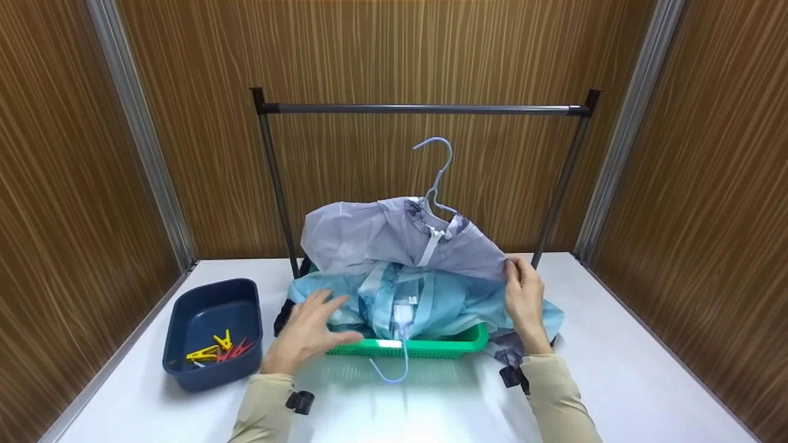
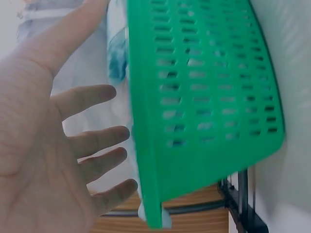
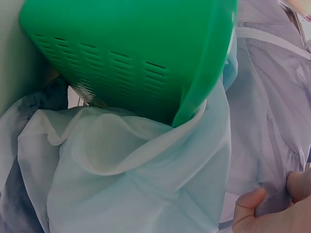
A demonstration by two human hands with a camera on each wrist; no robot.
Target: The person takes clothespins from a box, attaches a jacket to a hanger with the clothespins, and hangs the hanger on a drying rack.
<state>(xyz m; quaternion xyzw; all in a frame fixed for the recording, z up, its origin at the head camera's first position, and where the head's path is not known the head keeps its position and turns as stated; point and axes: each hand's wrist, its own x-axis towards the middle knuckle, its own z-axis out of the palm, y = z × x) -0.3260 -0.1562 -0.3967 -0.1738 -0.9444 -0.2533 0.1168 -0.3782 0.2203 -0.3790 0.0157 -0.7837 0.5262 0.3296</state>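
- The bench (image 1: 622, 381) is white, boxed in by walls (image 1: 394, 55) of brown, streaked wood grain, with grey metal strips (image 1: 132, 117) up the two back corners.
- A dark rack (image 1: 418, 109) stands at the back, its bar running across.
- A green basket (image 1: 483, 337) sits mid-bench, before the rack; a navy bin (image 1: 212, 379) to its left holds yellow clips (image 1: 203, 354) and red clips (image 1: 237, 349).
- The lilac shirt (image 1: 381, 234) lies over the back of the basket, a hanger (image 1: 451, 152) at its neck, hook up; the bar is well above.
- The blue shirt (image 1: 455, 301) lies in front of and below it, with a second hook (image 1: 406, 363) hanging past the basket's front rim.
- The right hand (image 1: 524, 295) pinches the lilac shirt's right end between thumb and fingers.
- The left hand (image 1: 308, 329) has its fingers spread near the basket's left front; whether they touch cloth, I cannot tell.
- Only the left wrist view shows the open palm and the rack's foot (image 2: 243, 213) beyond the basket.
- The right wrist view alone shows blue cloth draped in a wide fold over the basket's end.
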